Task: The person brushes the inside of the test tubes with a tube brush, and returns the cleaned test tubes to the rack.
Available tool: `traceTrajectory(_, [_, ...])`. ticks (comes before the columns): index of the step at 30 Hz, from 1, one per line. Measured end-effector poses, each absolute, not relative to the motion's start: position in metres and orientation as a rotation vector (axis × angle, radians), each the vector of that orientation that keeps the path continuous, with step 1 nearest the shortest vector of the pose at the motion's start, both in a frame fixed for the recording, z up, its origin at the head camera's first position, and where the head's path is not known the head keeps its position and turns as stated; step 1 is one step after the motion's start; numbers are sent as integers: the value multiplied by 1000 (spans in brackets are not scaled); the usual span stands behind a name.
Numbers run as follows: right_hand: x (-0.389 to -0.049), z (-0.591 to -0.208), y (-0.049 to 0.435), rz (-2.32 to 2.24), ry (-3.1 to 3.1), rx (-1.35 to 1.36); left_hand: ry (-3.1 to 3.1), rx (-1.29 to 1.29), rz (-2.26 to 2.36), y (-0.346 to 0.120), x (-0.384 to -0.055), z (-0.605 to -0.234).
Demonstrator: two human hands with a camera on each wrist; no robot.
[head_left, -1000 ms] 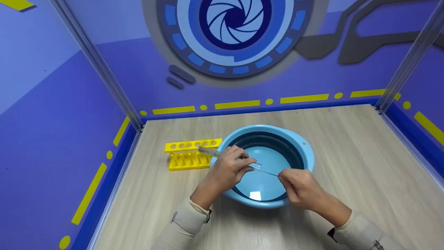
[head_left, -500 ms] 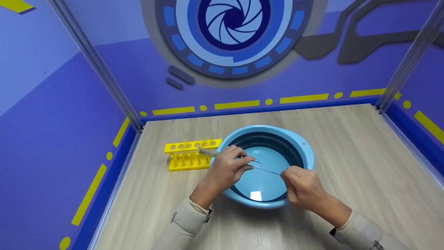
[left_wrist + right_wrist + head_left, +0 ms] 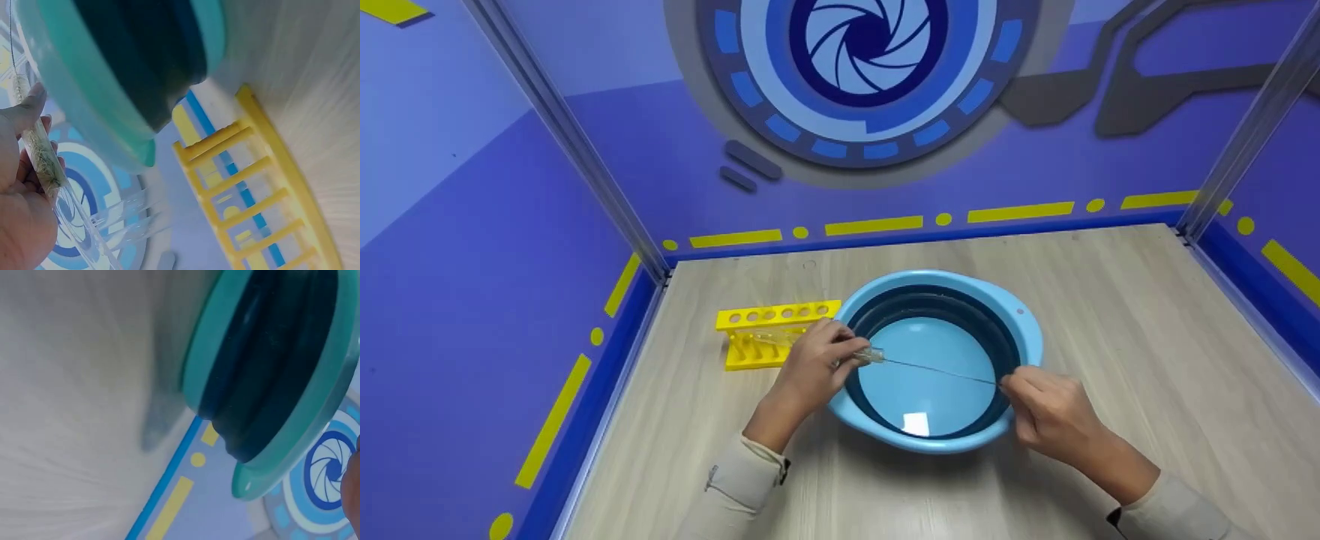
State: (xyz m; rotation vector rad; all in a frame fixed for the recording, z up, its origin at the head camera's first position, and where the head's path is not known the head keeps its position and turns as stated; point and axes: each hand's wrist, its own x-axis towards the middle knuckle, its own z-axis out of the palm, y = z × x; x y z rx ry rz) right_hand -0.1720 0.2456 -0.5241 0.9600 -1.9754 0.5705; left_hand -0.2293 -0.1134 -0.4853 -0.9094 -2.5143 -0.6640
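Note:
My left hand (image 3: pixel 812 366) grips a clear test tube (image 3: pixel 769 337) over the left rim of the blue basin (image 3: pixel 1030 337). The tube's mouth points right. Inside it sit the pale bristles (image 3: pixel 42 152) of a test tube brush, close to the mouth in the left wrist view; beyond them the tube is see-through. The brush's thin wire handle (image 3: pixel 937 370) stretches across the basin to my right hand (image 3: pixel 1054 412), which pinches its far end beside the right rim. In the right wrist view only an edge of that hand shows.
A yellow test tube rack (image 3: pixel 776 315) stands left of the basin, close to its rim. Faint clear tubes (image 3: pixel 124 211) appear to rise from it. The basin has dark folding walls. Blue printed panels (image 3: pixel 585 165) border the wooden table (image 3: pixel 1110 300).
My hands have drawn apart, the left one leftward with the tube and the right one rightward with the wire. More wire shows, and the bristles have slid toward the tube's mouth.

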Motion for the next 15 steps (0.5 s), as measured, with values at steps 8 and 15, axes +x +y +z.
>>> traceTrajectory(8, [-171,-521,253,496,-2047,918,-2503,-882,-661,-113,-232,-485])
traceTrajectory(15, [-172,-519,259,440,-2056,901,-2529,-851,-663,-115,-232,-491])
